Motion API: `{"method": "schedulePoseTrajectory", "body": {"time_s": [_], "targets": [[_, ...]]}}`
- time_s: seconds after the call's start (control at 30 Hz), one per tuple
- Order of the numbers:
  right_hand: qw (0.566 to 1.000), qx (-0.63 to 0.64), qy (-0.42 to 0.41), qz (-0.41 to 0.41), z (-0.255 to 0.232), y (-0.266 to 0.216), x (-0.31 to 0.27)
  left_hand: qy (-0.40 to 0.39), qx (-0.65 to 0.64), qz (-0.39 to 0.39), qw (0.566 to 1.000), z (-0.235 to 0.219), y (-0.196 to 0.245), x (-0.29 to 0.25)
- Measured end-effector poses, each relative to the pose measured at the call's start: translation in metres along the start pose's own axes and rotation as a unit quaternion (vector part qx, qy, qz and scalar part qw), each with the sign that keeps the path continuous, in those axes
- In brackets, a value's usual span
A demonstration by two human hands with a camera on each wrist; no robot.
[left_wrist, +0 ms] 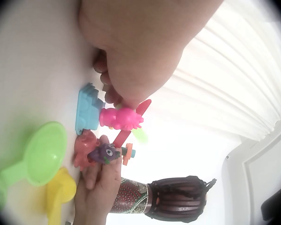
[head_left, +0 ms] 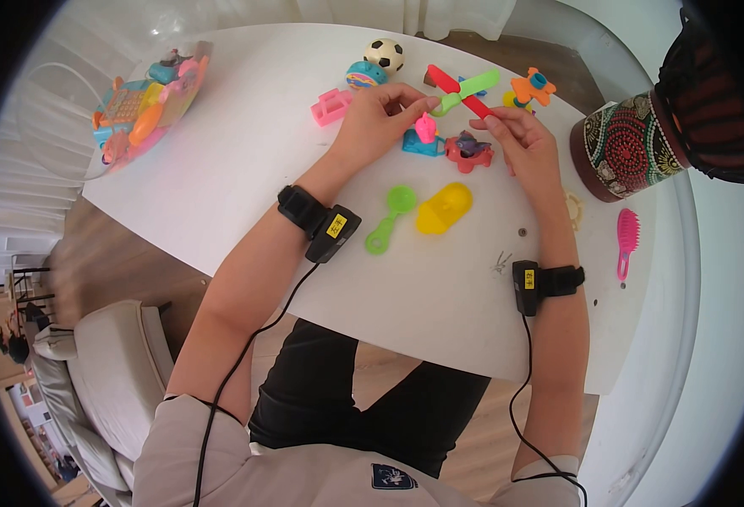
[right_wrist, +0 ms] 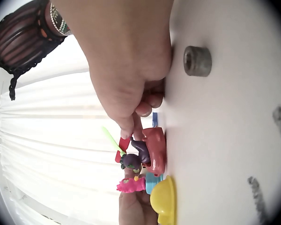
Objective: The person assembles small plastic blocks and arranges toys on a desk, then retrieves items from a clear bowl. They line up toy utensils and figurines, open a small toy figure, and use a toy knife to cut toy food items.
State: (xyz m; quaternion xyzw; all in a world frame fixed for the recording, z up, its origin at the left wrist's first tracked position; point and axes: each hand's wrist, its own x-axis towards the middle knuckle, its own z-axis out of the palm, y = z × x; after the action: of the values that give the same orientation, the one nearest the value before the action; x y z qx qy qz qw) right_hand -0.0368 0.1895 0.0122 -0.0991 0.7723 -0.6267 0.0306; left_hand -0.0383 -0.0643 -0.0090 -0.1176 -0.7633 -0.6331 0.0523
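A toy propeller with crossed red and green blades [head_left: 463,95] is held between both hands. My left hand [head_left: 375,125] pinches its lower green end, and my right hand [head_left: 526,150] pinches the tip of a red blade [right_wrist: 123,143]. Just below the fingers, a pink figure [head_left: 425,128] stands by a blue toy [left_wrist: 88,110]. Beside these, a purple figure [left_wrist: 104,153] sits on a red animal-shaped toy [right_wrist: 155,151]. In the left wrist view, the left hand [left_wrist: 140,51] hides most of its own fingertips.
Nearer the body lie a green spoon [head_left: 401,201] and a yellow toy [head_left: 445,209]. Behind are a pink toy [head_left: 331,108], a soccer ball [head_left: 385,55] and an orange-blue toy [head_left: 533,86]. A patterned drum [head_left: 630,148] and pink brush [head_left: 627,243] are right; a toy-filled clear container [head_left: 68,127] is left.
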Motion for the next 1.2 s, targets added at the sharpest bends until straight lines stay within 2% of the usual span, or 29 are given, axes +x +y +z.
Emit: {"method": "schedulePoseTrajectory", "body": {"time_s": [0.37, 0.47, 0.57, 0.67, 0.77, 0.83, 0.93, 1.2], "targets": [[1.0, 0.012, 0.003, 0.001, 0.001, -0.001, 0.0, 0.005, -0.006, 0.007, 1.0, 0.001, -0.002, 0.001], [0.999, 0.016, 0.037, 0.01, 0.003, 0.003, 0.001, 0.007, -0.003, 0.002, 1.0, 0.001, -0.001, 0.0], [1.0, -0.02, 0.022, 0.004, -0.002, 0.009, 0.004, 0.01, -0.003, 0.008, 1.0, 0.0, 0.005, 0.0], [0.995, -0.067, 0.055, -0.038, -0.003, 0.01, 0.005, 0.022, -0.009, -0.038, 0.999, 0.0, 0.014, -0.001], [0.998, -0.033, 0.051, -0.015, -0.003, 0.007, 0.004, 0.037, -0.01, -0.044, 0.998, -0.001, 0.014, -0.001], [0.999, -0.012, 0.038, 0.003, -0.003, 0.005, 0.002, 0.041, -0.063, -0.06, 0.995, -0.003, 0.012, 0.001], [0.999, -0.008, 0.042, 0.0, -0.003, 0.007, 0.003, 0.046, -0.068, -0.035, 0.996, -0.003, 0.01, 0.003], [0.999, 0.02, 0.036, -0.01, -0.005, 0.014, 0.006, 0.07, -0.095, -0.055, 0.991, -0.004, 0.009, 0.003]]}}
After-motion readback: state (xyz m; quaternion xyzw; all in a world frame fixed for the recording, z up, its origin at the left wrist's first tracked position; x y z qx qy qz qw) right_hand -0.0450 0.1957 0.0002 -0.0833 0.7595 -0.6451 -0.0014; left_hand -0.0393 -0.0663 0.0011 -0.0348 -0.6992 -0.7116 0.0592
